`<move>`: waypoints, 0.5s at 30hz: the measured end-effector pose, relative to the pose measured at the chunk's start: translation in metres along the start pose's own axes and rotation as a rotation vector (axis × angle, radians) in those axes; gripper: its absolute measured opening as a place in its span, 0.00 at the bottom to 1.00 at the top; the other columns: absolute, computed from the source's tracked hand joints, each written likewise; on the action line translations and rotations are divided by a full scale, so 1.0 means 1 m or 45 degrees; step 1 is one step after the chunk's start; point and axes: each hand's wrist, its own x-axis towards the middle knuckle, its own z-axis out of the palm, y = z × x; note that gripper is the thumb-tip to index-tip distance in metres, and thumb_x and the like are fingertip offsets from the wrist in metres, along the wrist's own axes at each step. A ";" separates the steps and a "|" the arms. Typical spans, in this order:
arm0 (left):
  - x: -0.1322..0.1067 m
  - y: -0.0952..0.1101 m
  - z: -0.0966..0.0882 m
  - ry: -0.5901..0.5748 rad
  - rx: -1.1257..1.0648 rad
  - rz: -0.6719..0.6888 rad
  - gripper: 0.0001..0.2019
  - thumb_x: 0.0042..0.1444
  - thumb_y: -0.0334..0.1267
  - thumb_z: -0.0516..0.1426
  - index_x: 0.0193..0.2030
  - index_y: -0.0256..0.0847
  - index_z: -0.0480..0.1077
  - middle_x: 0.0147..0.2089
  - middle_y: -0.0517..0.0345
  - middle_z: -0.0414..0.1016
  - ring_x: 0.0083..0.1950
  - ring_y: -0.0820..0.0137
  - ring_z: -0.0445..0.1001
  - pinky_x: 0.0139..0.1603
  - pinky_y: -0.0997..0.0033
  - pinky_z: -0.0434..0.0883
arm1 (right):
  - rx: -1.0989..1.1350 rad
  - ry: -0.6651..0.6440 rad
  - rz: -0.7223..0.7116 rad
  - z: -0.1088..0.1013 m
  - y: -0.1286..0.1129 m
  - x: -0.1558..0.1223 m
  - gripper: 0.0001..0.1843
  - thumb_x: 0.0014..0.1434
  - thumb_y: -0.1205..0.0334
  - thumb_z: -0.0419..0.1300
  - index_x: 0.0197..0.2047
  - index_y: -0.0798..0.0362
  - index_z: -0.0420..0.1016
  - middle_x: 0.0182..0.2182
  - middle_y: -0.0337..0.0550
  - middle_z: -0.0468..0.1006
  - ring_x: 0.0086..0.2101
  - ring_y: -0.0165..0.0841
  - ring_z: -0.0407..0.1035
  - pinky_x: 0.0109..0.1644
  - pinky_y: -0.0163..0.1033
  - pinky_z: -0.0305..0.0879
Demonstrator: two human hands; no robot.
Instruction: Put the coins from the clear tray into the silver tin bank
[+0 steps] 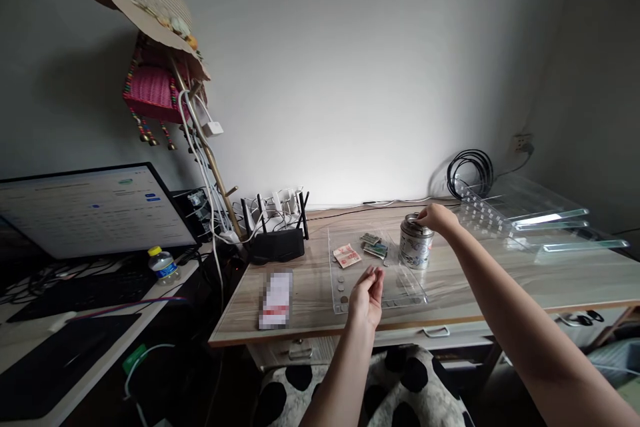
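Observation:
My right hand (pixel 439 218) is at the top of a round printed tin (pixel 416 247), its fingers pinched together over the rim. What they hold, if anything, is hidden. My left hand (pixel 367 298) is raised over the front of a clear plastic sheet (pixel 400 287), palm turned up and fingers curled closed; their contents cannot be made out. On the sheet lie a reddish banknote (pixel 347 255) and some greenish banknotes (pixel 375 249), folded or crumpled. Several coins (pixel 341 280) rest along the sheet's left side and front edge. The tin stands upright at the sheet's right side.
A black router (pixel 277 245) stands at the desk's back left, with a blurred-out flat item (pixel 276 300) in front. Clear acrylic pieces (pixel 545 220) and a coiled black cable (pixel 470 173) occupy the right. Further left are a monitor (pixel 95 210) and a yellow-capped bottle (pixel 166 268).

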 end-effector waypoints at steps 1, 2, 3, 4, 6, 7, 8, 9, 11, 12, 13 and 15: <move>0.000 0.000 0.000 0.001 -0.005 0.004 0.09 0.46 0.20 0.53 0.35 0.29 0.69 0.35 0.45 0.74 0.39 0.67 0.73 0.30 0.82 0.72 | 0.005 0.001 0.015 0.001 -0.001 0.001 0.10 0.39 0.57 0.59 0.26 0.51 0.77 0.25 0.46 0.74 0.25 0.32 0.66 0.26 0.34 0.57; 0.001 -0.001 0.001 0.001 -0.013 0.008 0.09 0.46 0.20 0.53 0.35 0.29 0.69 0.34 0.45 0.74 0.38 0.67 0.73 0.30 0.82 0.72 | 0.008 0.010 0.028 0.002 -0.002 0.003 0.10 0.40 0.58 0.58 0.26 0.52 0.77 0.25 0.47 0.74 0.25 0.32 0.65 0.26 0.35 0.57; 0.001 -0.001 0.001 -0.001 -0.022 0.011 0.09 0.46 0.20 0.53 0.35 0.29 0.69 0.34 0.45 0.74 0.38 0.67 0.74 0.30 0.82 0.73 | 0.015 0.019 0.031 0.001 -0.003 0.003 0.10 0.40 0.59 0.58 0.26 0.53 0.77 0.25 0.48 0.74 0.25 0.32 0.65 0.26 0.35 0.57; 0.002 -0.001 0.000 -0.005 -0.030 0.015 0.09 0.46 0.20 0.54 0.35 0.29 0.69 0.34 0.45 0.74 0.38 0.67 0.74 0.30 0.81 0.73 | 0.026 0.018 0.021 -0.001 -0.003 0.004 0.09 0.40 0.60 0.58 0.26 0.53 0.77 0.25 0.48 0.74 0.25 0.33 0.65 0.26 0.36 0.57; 0.004 -0.001 -0.001 -0.010 -0.041 0.023 0.09 0.46 0.21 0.54 0.35 0.29 0.69 0.34 0.46 0.74 0.38 0.68 0.74 0.31 0.81 0.73 | 0.061 -0.010 -0.020 -0.006 -0.003 0.003 0.08 0.40 0.60 0.59 0.25 0.53 0.77 0.24 0.48 0.74 0.25 0.33 0.65 0.26 0.37 0.57; 0.004 -0.001 -0.001 -0.008 -0.044 0.032 0.09 0.46 0.21 0.54 0.35 0.29 0.69 0.34 0.46 0.74 0.38 0.68 0.74 0.31 0.81 0.73 | 0.079 -0.010 -0.037 -0.008 -0.004 0.001 0.09 0.40 0.60 0.59 0.25 0.53 0.77 0.24 0.48 0.74 0.25 0.34 0.66 0.26 0.37 0.57; 0.005 -0.001 -0.001 -0.003 -0.046 0.044 0.09 0.46 0.21 0.54 0.35 0.30 0.69 0.34 0.46 0.74 0.38 0.68 0.74 0.31 0.81 0.72 | 0.097 0.014 -0.054 -0.010 -0.007 -0.004 0.10 0.41 0.59 0.59 0.27 0.54 0.77 0.25 0.50 0.74 0.25 0.35 0.66 0.26 0.38 0.57; 0.005 -0.001 -0.001 0.007 -0.048 0.058 0.09 0.46 0.21 0.54 0.35 0.30 0.69 0.34 0.47 0.74 0.38 0.68 0.74 0.31 0.81 0.72 | 0.115 0.056 -0.070 -0.010 -0.012 -0.011 0.12 0.43 0.59 0.57 0.29 0.54 0.77 0.27 0.51 0.74 0.26 0.36 0.66 0.27 0.38 0.57; 0.006 -0.001 0.000 0.032 -0.047 0.079 0.09 0.45 0.21 0.54 0.35 0.30 0.69 0.35 0.47 0.74 0.38 0.69 0.74 0.31 0.80 0.72 | 0.158 0.129 -0.143 -0.004 -0.028 -0.035 0.14 0.47 0.58 0.54 0.34 0.54 0.76 0.29 0.50 0.75 0.28 0.35 0.67 0.28 0.38 0.58; 0.007 -0.002 0.001 0.044 -0.043 0.084 0.09 0.45 0.21 0.54 0.35 0.31 0.69 0.35 0.47 0.74 0.37 0.69 0.74 0.31 0.80 0.72 | 0.196 0.136 -0.220 0.002 -0.038 -0.050 0.14 0.49 0.57 0.52 0.35 0.52 0.75 0.30 0.48 0.75 0.28 0.34 0.67 0.29 0.36 0.59; 0.007 -0.002 0.002 0.049 -0.036 0.089 0.09 0.46 0.21 0.54 0.35 0.31 0.69 0.34 0.47 0.74 0.36 0.69 0.74 0.31 0.80 0.72 | 0.239 0.078 -0.336 0.010 -0.049 -0.066 0.13 0.48 0.57 0.53 0.34 0.50 0.75 0.28 0.44 0.75 0.27 0.31 0.66 0.29 0.34 0.59; 0.007 -0.003 0.003 0.044 -0.031 0.116 0.09 0.46 0.21 0.53 0.34 0.30 0.69 0.34 0.47 0.74 0.34 0.71 0.74 0.32 0.80 0.72 | 0.407 -0.132 -0.698 0.029 -0.069 -0.096 0.13 0.48 0.57 0.55 0.36 0.51 0.75 0.28 0.42 0.74 0.26 0.29 0.65 0.28 0.32 0.59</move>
